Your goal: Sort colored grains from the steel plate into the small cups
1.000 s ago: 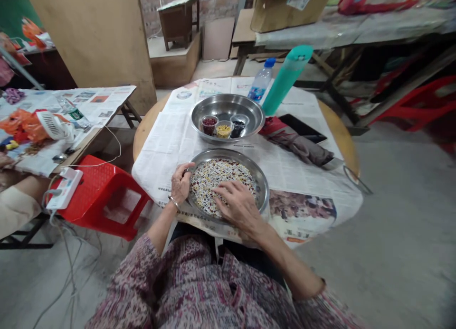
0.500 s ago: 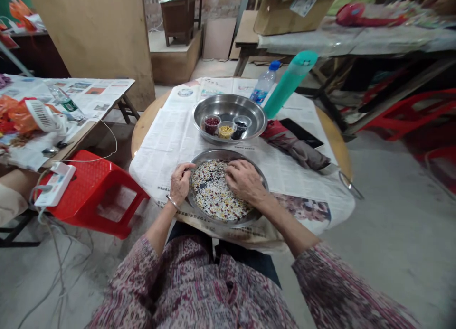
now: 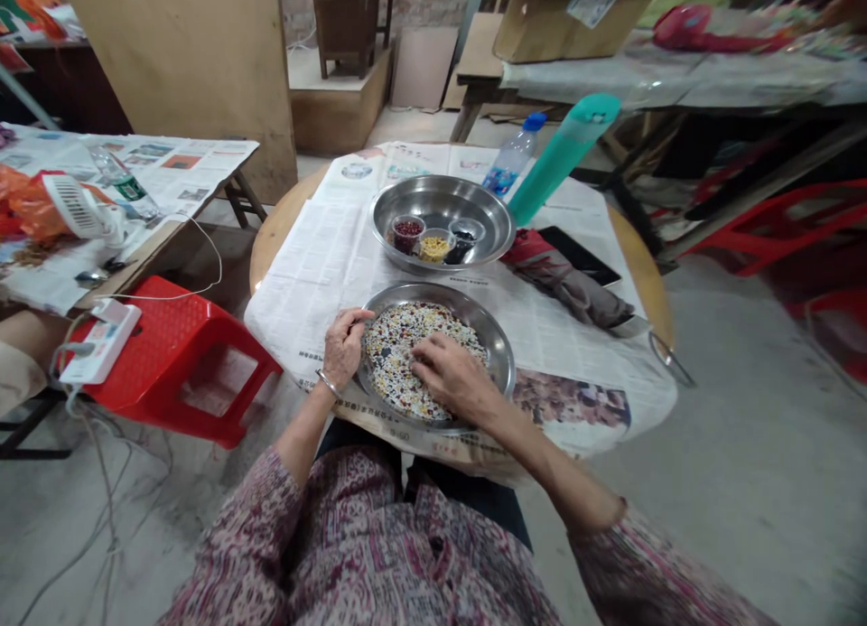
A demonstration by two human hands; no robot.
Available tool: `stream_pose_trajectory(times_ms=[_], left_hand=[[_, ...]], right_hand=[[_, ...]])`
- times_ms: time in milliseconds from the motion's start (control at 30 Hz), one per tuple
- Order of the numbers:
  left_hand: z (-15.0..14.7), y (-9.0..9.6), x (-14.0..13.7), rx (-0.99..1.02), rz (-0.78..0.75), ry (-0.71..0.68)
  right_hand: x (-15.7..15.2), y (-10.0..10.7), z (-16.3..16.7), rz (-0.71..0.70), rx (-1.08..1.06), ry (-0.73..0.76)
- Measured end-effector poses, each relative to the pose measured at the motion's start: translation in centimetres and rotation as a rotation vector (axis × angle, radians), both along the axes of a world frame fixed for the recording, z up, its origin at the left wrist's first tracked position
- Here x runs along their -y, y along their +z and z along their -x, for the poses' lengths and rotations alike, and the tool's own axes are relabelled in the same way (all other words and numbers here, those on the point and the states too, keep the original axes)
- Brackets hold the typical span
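Note:
A round steel basin (image 3: 502, 346) close to my body holds a spread layer of mixed grains or beans (image 3: 399, 387), mostly white with yellow, dark red and black ones. My left hand (image 3: 344, 344), with a bangle at its wrist, grips the basin's left rim. Over the middle of the layer, my right hand (image 3: 451, 375) has its fingers bent down and drawn together at the grains; whatever lies between the fingertips is hidden. Behind stands a second steel basin (image 3: 501, 218) with three small clear cups: dark red beans (image 3: 408, 233), yellow beans (image 3: 434, 245) and black ones (image 3: 464, 235).
Newspaper (image 3: 298, 274) covers the round table. A water bottle (image 3: 513, 156), a tall teal cylinder (image 3: 565, 156), a folded umbrella (image 3: 573, 292) and a dark flat device (image 3: 582, 257) lie or stand at the back right. A red stool (image 3: 176, 355) with a power strip (image 3: 101, 341) is at left.
My right hand has moved left and slightly down across the grains, uncovering the basin's right side. The dark bare patch in the layer has shrunk. My left hand stays at the rim.

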State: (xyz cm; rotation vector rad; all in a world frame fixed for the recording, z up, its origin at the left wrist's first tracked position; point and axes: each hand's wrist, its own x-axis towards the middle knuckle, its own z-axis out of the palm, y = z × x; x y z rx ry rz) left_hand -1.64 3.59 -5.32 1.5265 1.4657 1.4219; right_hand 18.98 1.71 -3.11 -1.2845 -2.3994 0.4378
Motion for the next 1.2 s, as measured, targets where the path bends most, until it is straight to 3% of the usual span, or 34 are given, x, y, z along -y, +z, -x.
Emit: stream_pose_trajectory(times_ms=[167,333,633,800,1000,1200], left_hand=[[0.0,-0.1,0.0,0.008,-0.015,-0.010],[0.0,0.0,0.1,0.004,-0.009,-0.019],[0.0,-0.2,0.1,0.006,-0.010,-0.010],[0.0,-0.3,0.0,0.004,-0.024,-0.010],[0.1,-0.2,0.0,-0.006,-0.020,-0.017],[0.0,-0.2,0.1,-0.003,-0.019,-0.018]], right_hand=[[3.7,1.6,0.3,0.067,0.033,0.199],[3.8,1.6,0.1,0.218,0.109,0.241],[-2.4,-0.2,-0.7,-0.090,0.021,-0.194],[-5.6,-0.6,0.5,-0.198,0.076,-0.303],[-5.5,-0.1,2.3,-0.045,0.082,-0.154],[-1.1,1.5,0.8,0.128,0.058,0.164]])
